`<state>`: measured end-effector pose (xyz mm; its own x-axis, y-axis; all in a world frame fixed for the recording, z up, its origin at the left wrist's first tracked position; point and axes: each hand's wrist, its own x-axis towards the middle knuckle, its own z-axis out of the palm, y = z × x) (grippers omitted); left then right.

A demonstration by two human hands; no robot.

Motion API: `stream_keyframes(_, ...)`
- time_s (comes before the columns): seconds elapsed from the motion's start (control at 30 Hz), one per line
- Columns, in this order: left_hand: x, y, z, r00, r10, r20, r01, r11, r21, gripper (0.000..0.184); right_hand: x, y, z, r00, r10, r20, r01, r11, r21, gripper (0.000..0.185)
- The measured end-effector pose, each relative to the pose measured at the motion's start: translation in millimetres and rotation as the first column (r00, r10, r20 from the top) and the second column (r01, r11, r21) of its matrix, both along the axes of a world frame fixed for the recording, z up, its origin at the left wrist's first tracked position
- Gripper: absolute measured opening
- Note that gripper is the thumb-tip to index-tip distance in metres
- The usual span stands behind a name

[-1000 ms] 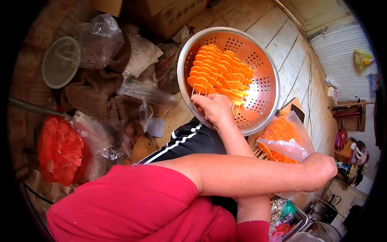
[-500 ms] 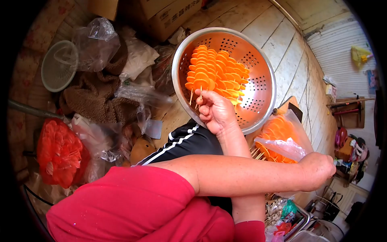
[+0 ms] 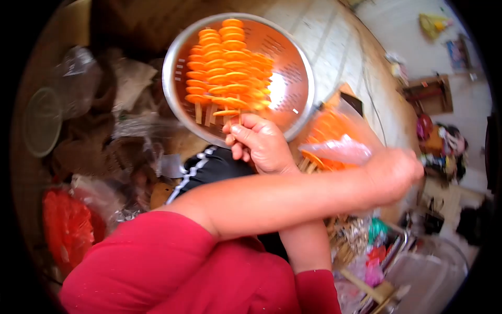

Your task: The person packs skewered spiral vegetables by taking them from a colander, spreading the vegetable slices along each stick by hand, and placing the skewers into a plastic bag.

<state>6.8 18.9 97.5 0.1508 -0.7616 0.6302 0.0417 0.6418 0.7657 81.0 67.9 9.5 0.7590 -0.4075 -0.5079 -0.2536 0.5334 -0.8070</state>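
My right hand point(image 3: 264, 146) pinches the stick of a skewer threaded with thin orange slices point(image 3: 234, 68), held upright over the metal colander point(image 3: 308, 83). More skewers of orange slices point(image 3: 196, 78) lie in the colander, their bare sticks toward me. My left arm crosses over the right one. My left hand point(image 3: 395, 172) is a closed fist at the edge of a clear plastic bag point(image 3: 353, 149), with its fingers mostly turned away. Inside that bag are more orange skewers point(image 3: 327, 131), sticks poking out at its lower left.
Left of the colander lie a brown cloth point(image 3: 89, 152), crumpled clear plastic, a pale round basket point(image 3: 43, 123) and a red plastic bag point(image 3: 68, 225). At the lower right are a clear plastic container point(image 3: 418, 272) and small bagged items. A brown box point(image 3: 429, 94) stands farther right.
The view has shifted, so the colander appears farther left and higher. My right hand, earlier among the stick ends, now has one skewer raised from the others. My left hand remains by the bag.
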Motion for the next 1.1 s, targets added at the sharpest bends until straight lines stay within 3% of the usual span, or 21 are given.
stream_keyframes(0.07, 3.6, 1.1, 1.5, 0.999, -0.01, 0.053, 0.008, 0.999, 0.037, 0.004, -42.6, 5.2, 5.5, 0.998, -0.035, -0.056, 0.042, 0.991, 0.129, 0.018)
stream_keyframes(0.1, 8.0, 2.1, 4.4, 0.995, 0.0, 0.102, -0.006, 0.999, 0.051, 0.006, -61.6, 14.0, 8.5, 0.992, -0.115, -0.044, 0.119, 0.987, 0.106, 0.018)
stream_keyframes(0.13, 11.6, 3.8, 7.4, 0.991, -0.002, 0.132, -0.008, 0.997, 0.073, 0.008, -88.0, 16.7, -3.3, 0.98, -0.183, 0.08, 0.156, 0.951, 0.268, 0.018)
stream_keyframes(0.17, 12.0, 2.6, 7.3, 0.99, 0.007, 0.142, -0.017, 0.998, 0.064, 0.009, -111.0, 29.0, 1.9, 0.972, -0.23, -0.04, 0.232, 0.97, 0.065, 0.016)
stream_keyframes(0.23, 13.0, 0.8, 8.6, 0.985, 0.005, 0.172, -0.017, 0.998, 0.064, 0.009, -152.6, 52.5, 27.3, 0.91, -0.2, -0.362, 0.109, 0.96, -0.257, 0.014)
stream_keyframes(0.4, 14.6, 3.1, 12.7, 0.978, -0.009, 0.208, -0.014, 0.994, 0.108, 0.011, -237.9, 111.6, 54.5, 0.87, -0.287, -0.401, 0.268, 0.958, -0.103, 0.017)
stream_keyframes(0.53, 10.0, 0.2, 10.2, 0.977, 0.036, 0.21, -0.049, 0.997, 0.056, 0.011, -298.4, 154.9, 56.8, 0.849, -0.374, -0.375, 0.391, 0.92, -0.031, 0.016)
stream_keyframes(0.73, 2.1, 0.4, 7.5, 0.989, 0.014, 0.144, -0.031, 0.993, 0.117, 0.009, -307.1, 145.2, 36.2, 0.706, -0.691, -0.156, 0.694, 0.718, -0.043, 0.019)
stream_keyframes(0.97, -2.1, -3.8, 3.4, 0.997, 0.012, 0.07, -0.018, 0.996, 0.092, 0.009, -267.9, 67.0, 6.9, 0.583, -0.812, 0.001, 0.812, 0.583, -0.005, 0.017)
stream_keyframes(1.1, 0.1, -4.9, 5.6, 0.996, 0.004, 0.09, -0.015, 0.993, 0.114, 0.009, -252.2, 38.1, -0.3, 0.541, -0.841, -0.001, 0.838, 0.54, 0.08, 0.016)
